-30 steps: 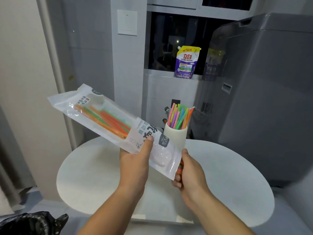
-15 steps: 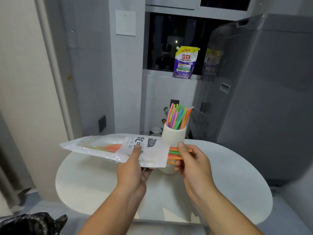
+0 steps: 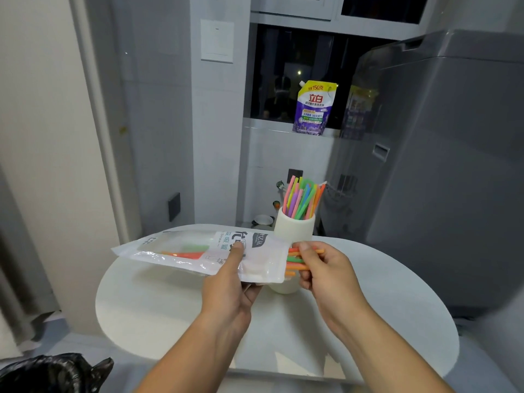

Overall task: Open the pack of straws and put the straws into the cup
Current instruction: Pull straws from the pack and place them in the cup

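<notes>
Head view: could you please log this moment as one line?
left hand: holds clear plastic straw pack | right hand: pinches orange-green straws | white cup: part-filled

Orange and green straws, white cup

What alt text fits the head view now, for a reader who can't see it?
The right hand pinches orange and green straws jutting from the straw pack, which the left hand holds level over a round white table. Behind it a white cup already holds colourful straws.
</notes>
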The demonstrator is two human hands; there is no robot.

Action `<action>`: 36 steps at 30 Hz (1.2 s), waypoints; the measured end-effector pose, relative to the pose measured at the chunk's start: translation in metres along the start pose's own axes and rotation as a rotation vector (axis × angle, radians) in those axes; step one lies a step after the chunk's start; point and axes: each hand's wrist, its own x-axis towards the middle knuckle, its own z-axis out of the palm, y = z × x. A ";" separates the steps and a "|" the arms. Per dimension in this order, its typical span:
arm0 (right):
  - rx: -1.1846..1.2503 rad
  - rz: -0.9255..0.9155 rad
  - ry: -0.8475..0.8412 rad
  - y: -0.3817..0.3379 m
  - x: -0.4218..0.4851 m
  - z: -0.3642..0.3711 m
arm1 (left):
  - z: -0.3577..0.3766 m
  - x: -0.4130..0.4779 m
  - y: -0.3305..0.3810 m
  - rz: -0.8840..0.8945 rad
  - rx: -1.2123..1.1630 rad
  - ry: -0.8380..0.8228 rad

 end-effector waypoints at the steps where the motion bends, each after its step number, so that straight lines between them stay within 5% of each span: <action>1: -0.026 -0.003 -0.010 -0.001 0.000 -0.001 | 0.000 0.000 0.000 0.000 0.005 0.002; 12: -0.362 -0.123 -0.042 -0.028 0.004 -0.024 | -0.001 0.003 0.006 -0.010 -0.064 0.064; 23: -0.158 -0.038 -0.013 -0.022 0.005 -0.020 | 0.001 0.003 0.010 -0.004 -0.172 0.076; 36: -0.392 -0.169 -0.124 -0.050 0.007 -0.039 | 0.000 0.008 0.015 -0.019 -0.270 0.092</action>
